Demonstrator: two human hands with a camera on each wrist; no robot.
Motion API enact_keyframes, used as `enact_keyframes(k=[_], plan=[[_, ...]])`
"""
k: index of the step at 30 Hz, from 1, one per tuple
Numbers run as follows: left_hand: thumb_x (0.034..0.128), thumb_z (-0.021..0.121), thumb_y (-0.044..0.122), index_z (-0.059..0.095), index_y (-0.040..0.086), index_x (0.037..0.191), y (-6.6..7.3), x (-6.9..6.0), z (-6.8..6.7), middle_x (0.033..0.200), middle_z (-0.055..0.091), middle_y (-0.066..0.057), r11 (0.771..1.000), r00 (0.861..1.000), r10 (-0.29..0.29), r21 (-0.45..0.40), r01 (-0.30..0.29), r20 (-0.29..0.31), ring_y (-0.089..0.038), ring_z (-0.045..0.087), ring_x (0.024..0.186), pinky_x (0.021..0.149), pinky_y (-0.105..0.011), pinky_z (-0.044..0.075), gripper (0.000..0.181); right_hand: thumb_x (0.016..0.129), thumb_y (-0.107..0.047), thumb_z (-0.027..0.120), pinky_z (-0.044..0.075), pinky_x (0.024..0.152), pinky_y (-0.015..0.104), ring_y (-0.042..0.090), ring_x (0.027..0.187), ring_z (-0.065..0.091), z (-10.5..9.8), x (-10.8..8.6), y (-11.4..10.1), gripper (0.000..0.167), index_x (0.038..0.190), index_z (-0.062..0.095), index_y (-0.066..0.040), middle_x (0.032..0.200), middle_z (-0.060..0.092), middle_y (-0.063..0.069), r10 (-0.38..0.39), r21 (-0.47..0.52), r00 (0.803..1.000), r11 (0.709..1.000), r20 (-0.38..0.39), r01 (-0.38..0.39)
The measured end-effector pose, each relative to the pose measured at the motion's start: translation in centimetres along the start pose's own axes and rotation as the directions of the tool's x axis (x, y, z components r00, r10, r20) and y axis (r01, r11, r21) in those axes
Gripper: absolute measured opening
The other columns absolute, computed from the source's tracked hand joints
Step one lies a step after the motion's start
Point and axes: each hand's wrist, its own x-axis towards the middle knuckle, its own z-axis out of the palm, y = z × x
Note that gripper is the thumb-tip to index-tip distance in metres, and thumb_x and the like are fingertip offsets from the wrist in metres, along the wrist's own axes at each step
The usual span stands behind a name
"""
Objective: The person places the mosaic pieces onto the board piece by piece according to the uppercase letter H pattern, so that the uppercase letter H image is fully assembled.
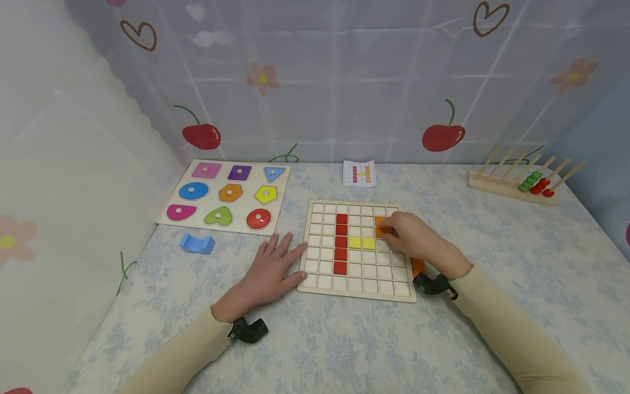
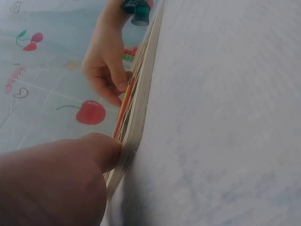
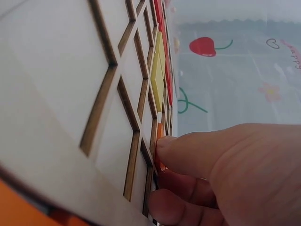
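A wooden grid board (image 1: 354,291) lies on the table with a column of red square tiles (image 1: 340,242) and two yellow tiles (image 1: 361,243) in its cells. My right hand (image 1: 413,235) reaches over the board's right side, thumb and fingers pinching an orange square tile (image 3: 159,129) at a cell right of the yellow ones. The fingers partly cover that tile. My left hand (image 1: 270,271) lies with fingers spread at the board's left edge, its thumb (image 2: 106,148) and fingertips touching the rim. More orange (image 1: 418,266) shows beside the board's right edge, partly hidden under my right wrist.
Behind the board lies a small pattern card (image 1: 359,174). A shape puzzle board (image 1: 226,197) with knobbed pieces is at the back left, a blue curved block (image 1: 197,244) in front of it. A wooden peg rack (image 1: 512,189) with green and red beads stands at the back right.
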Motion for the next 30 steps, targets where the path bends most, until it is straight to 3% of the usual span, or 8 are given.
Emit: enact_keyframes(k=[30], plan=[[0.0996,0.059,0.042,0.040,0.018,0.158,0.04,0.04,0.00,0.168,0.025,-0.022,1.000,1.000,-0.006,-0.002,0.006,0.005,-0.050,0.011,0.157,0.123,-0.068,0.013,0.066,0.094,-0.006,0.070,0.045,0.070,0.032,0.020,0.077,0.051,0.06,-0.08,-0.06,0.030,0.121,0.071,0.004,0.091,0.067,0.010,0.020,0.009,1.000,1.000,-0.003,-0.020]])
